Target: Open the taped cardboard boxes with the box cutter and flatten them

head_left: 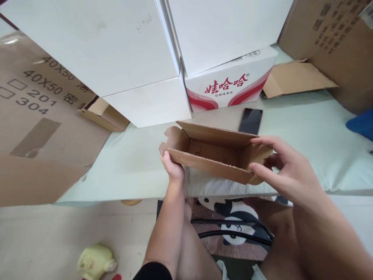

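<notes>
A small brown cardboard box (210,165), open at the top and bare inside, is held tilted over the front edge of the pale green table. My left hand (172,166) grips its left end, the thumb at the near corner beside a notched end flap (171,138). At the other end my right hand (279,165) has its thumb and forefinger on the right flap (262,152), with the remaining fingers curled behind it. Just beyond the box lies a dark phone (251,120).
White boxes (140,46) and a red-and-white carton (230,87) line the back of the table (131,163). Large brown cartons stand at left (43,116) and right (335,50). An unfolded cardboard box (297,77) lies at back right. A yellow bottle (95,262) is on the floor.
</notes>
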Available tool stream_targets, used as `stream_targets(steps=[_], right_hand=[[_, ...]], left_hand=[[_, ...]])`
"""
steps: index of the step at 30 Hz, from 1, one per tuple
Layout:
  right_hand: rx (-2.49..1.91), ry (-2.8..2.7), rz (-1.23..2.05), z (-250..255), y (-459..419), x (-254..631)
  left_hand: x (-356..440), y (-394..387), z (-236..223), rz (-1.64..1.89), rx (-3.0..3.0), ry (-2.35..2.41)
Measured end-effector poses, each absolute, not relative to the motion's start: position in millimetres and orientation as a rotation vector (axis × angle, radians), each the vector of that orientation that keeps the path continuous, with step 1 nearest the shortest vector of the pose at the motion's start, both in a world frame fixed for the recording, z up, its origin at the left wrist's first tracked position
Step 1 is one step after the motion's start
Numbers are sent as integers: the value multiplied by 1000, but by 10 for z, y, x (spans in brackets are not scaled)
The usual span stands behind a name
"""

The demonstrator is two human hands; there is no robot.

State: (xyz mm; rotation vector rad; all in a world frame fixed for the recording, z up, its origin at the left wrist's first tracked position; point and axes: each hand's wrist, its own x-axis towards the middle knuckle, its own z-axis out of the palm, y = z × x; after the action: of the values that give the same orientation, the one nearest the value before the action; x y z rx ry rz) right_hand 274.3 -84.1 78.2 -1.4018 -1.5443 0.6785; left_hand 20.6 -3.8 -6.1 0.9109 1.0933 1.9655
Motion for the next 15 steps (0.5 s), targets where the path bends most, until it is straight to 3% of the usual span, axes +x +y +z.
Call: stream_targets(steps=[15], right_hand=[[-1466,-1584,790,858,-870,2810]], left_hand=[[233,-38,-32,1989,814,1057]])
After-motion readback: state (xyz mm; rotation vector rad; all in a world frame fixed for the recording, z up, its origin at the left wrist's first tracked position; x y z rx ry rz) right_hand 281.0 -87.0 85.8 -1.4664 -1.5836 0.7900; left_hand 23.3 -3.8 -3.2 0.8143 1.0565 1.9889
